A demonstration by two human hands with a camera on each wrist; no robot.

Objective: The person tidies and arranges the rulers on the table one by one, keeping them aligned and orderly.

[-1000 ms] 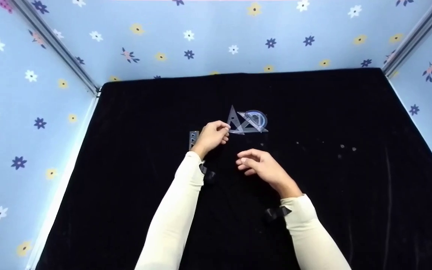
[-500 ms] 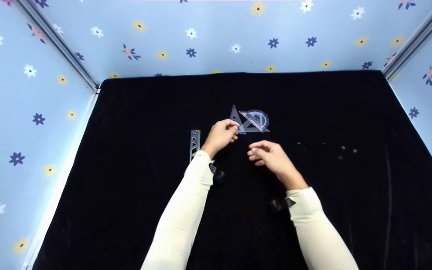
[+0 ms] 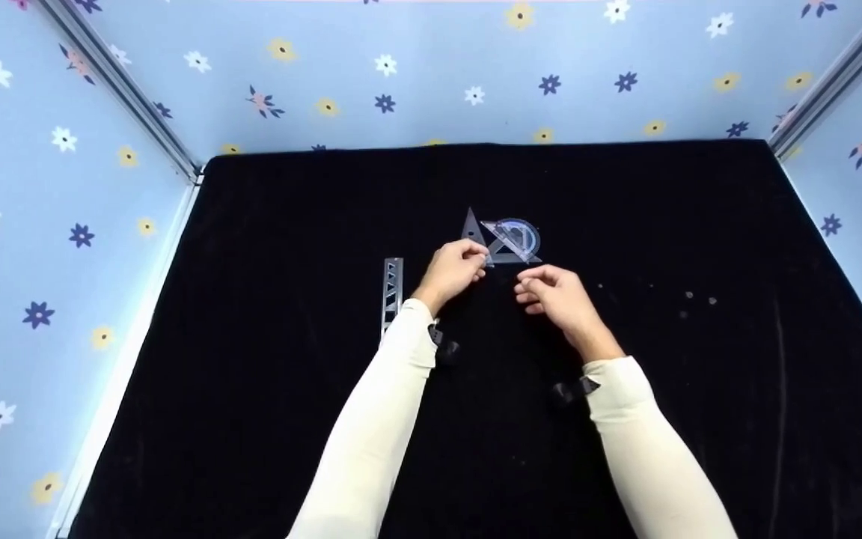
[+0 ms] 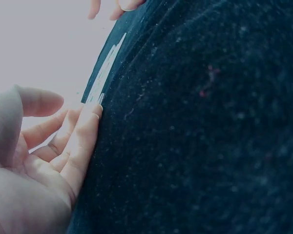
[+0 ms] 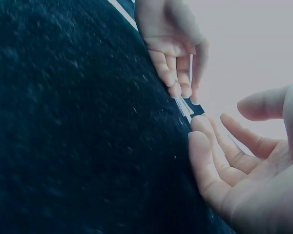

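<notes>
I saw the left hand (image 3: 455, 270), unclenched, at the leftmost set square (image 3: 470, 223) near frame centre; the right hand (image 3: 560, 301), relaxed, held nothing below the protractor (image 3: 531, 238). A sideways nudge, I judged, could scatter both.

left fingers (image 4: 81, 144) at the near end of thin pale strips (image 4: 105, 67) on dark, lint-flecked cloth (image 4: 200, 146)

flowered walls (image 3: 446, 52), metal posts (image 3: 117, 82) and black cloth (image 3: 506, 419) suggest a booth-like enclosure.
</notes>
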